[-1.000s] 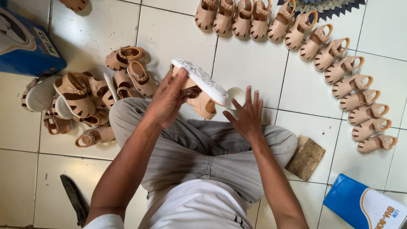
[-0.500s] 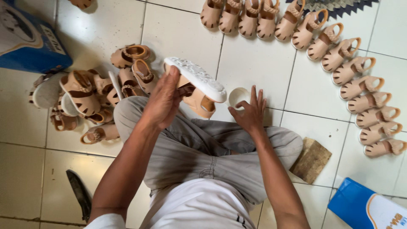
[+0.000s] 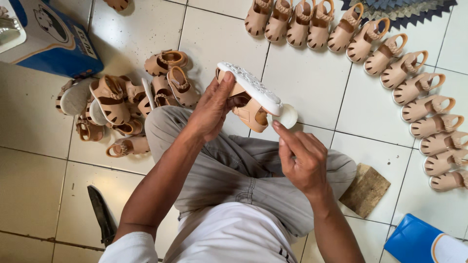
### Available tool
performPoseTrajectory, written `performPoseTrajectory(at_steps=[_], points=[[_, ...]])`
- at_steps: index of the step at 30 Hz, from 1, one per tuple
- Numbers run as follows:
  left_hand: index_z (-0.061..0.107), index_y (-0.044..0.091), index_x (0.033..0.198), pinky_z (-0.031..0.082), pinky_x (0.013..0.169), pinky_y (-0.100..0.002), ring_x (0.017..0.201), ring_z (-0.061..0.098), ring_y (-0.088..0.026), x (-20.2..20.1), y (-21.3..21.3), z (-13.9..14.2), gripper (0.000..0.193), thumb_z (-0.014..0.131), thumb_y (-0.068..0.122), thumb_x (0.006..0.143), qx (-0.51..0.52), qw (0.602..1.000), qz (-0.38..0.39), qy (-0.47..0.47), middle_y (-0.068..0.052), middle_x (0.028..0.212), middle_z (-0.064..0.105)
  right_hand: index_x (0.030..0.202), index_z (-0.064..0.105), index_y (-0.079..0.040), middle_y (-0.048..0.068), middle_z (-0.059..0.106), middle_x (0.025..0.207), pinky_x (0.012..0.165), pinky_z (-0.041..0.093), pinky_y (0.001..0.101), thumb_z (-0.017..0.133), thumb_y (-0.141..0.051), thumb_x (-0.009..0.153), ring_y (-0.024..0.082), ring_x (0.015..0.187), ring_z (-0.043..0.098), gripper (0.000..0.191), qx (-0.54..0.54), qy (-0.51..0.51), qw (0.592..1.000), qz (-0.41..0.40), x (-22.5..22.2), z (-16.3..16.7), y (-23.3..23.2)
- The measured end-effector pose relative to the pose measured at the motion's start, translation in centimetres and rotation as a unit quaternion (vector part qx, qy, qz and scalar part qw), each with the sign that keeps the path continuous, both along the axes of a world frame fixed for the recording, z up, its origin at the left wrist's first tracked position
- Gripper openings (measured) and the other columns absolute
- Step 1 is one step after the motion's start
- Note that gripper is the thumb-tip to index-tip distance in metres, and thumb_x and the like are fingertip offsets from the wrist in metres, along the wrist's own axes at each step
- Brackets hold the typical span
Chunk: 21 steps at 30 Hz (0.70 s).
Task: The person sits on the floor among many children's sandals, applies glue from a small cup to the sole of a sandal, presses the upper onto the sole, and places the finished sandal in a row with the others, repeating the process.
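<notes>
A small tan strapped sandal with a white textured sole [image 3: 248, 97] is held sole-up above the person's crossed legs. The left hand [image 3: 212, 109] is closed around its heel end. The right hand [image 3: 302, 158], fingers loosely curled and holding nothing, puts a fingertip near the sole's toe edge, beside a small white round cup [image 3: 287, 117] on the tiled floor [image 3: 312, 83]. A heap of tan sandals [image 3: 122, 104] lies left.

Blue box [image 3: 48, 39] and blue bag [image 3: 424, 241], both edge-cropped.
</notes>
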<state>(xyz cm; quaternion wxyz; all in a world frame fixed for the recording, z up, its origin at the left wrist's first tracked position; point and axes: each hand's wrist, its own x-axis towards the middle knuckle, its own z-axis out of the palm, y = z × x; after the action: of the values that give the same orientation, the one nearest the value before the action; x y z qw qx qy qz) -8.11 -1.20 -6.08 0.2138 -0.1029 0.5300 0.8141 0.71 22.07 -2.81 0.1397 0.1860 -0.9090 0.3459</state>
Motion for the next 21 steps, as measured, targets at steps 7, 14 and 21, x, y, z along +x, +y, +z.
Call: performPoseTrajectory(at_steps=[7, 14, 21], points=[[0.048, 0.009, 0.136, 0.049, 0.106, -0.04, 0.106, 0.068, -0.018, 0.5, 0.2, 0.6, 0.068, 0.058, 0.061, 0.094, 0.008, 1.0, 0.008, -0.015, -0.007, 0.118, 0.065, 0.13, 0.07, -0.008, 0.004, 0.061, 0.069, 0.06, 0.046, 0.0355, 0.069, 0.007, 0.092, 0.017, 0.059, 0.056, 0.042, 0.005, 0.036, 0.999, 0.037, -0.8, 1.0, -0.8], [0.048, 0.007, 0.139, 0.047, 0.11, -0.043, 0.111, 0.067, -0.024, 0.8, 0.3, 1.0, 0.068, 0.063, 0.055, 0.095, 0.04, 0.999, 0.012, -0.017, -0.008, 0.117, 0.062, 0.13, 0.07, -0.008, 0.007, 0.068, 0.078, 0.065, 0.049, 0.0364, 0.067, 0.006, 0.091, 0.019, 0.064, 0.062, 0.042, 0.022, 0.049, 0.998, 0.041, -0.8, 0.8, -0.5], [0.051, 0.004, 0.137, 0.057, 0.101, -0.045, 0.116, 0.068, -0.029, 0.6, 0.9, 1.3, 0.067, 0.063, 0.054, 0.095, 0.014, 0.999, 0.013, 0.031, -0.012, 0.122, 0.065, 0.118, 0.076, -0.009, 0.003, 0.065, 0.064, 0.06, 0.048, 0.0347, 0.071, 0.005, 0.086, 0.017, 0.056, 0.061, 0.035, 0.123, 0.05, 0.99, 0.037, -1.9, 0.3, -0.9]])
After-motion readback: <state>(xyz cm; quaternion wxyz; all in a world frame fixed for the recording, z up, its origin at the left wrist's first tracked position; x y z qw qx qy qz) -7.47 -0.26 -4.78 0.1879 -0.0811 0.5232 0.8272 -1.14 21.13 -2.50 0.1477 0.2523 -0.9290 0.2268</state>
